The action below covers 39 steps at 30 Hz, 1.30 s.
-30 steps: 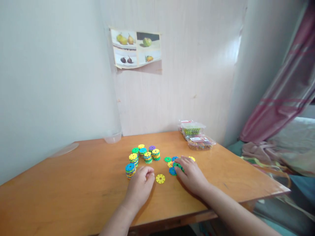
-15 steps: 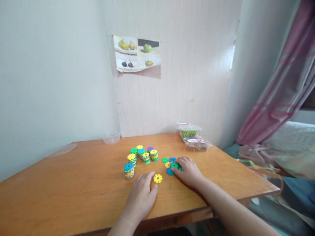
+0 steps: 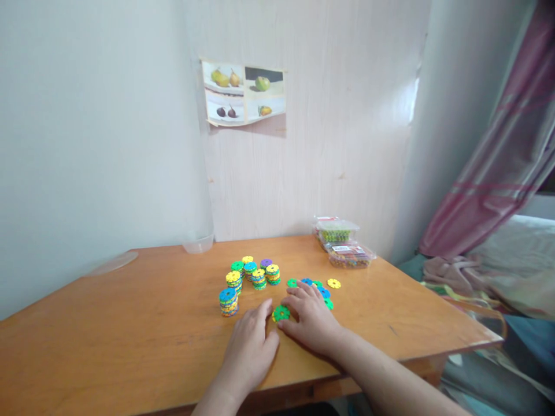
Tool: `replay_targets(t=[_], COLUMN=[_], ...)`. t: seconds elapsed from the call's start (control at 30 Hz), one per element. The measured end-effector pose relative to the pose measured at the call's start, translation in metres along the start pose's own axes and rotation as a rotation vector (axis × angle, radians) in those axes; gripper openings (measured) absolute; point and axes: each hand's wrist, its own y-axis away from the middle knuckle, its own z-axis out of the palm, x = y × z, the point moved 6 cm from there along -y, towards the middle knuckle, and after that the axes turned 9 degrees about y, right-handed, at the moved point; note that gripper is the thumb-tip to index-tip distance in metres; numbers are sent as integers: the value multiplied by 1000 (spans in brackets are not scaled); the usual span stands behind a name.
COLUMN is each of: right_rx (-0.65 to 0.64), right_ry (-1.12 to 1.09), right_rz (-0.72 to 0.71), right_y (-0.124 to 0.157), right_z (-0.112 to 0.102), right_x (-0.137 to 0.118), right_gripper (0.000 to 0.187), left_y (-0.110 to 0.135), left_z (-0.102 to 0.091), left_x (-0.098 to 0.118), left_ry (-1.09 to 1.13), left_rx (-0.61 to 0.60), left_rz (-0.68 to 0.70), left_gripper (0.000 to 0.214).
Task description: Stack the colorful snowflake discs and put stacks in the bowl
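Note:
Both my hands rest on an orange wooden table (image 3: 130, 323). My left hand (image 3: 250, 346) lies flat with the fingers stretched out, its tips next to a green disc lying on a yellow disc (image 3: 281, 314). My right hand (image 3: 310, 319) is open and its fingertips touch that green disc from the right. Behind the right hand lie loose discs in green, blue and yellow (image 3: 323, 286). Several short stacks of coloured discs (image 3: 254, 274) stand behind the left hand, and one blue-topped stack (image 3: 228, 301) stands nearer.
Two clear plastic boxes of small coloured pieces (image 3: 344, 247) stand at the table's back right. A clear cup (image 3: 198, 245) and a clear lid (image 3: 113, 263) are at the back left by the wall. A bed with a pink curtain (image 3: 498, 173) is to the right.
My right hand has moved left from the loose discs to the yellow disc, and a green disc now lies on top of it. My left hand has opened flat.

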Motion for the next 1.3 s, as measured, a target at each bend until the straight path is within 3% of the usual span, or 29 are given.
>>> replay_targets(t=[0.1,0.2,0.37,0.57,0.7,0.9,1.3], right_rx=[-48,-9,109,36,-26,-22,3], right_ry=[11,0,9,76,112,87,94], right_rz=[2,10,120,221,196,231,247], right_y=[-2,-3,-3,-5,-6,-7,-9], right_z=[4,3,-8,-11,-3,-1,-2], right_x=[-5,2,42,83,84,84,85], right_gripper=[40,42,27,37,47,27,21], left_y=[1,1,3,4,3,4,3], left_z=[0,0,-1,-1,1,3,1], left_x=[0,1,3,3,0,-4,0], left_ry=[8,15,15,24,13,11,13], left_rx=[-3,-12,-17,-14,-21,-20,-11], left_rz=[-8,-19,-20,-10,-2,-2,-1], left_gripper=[54,55,57,56,55,55,56])
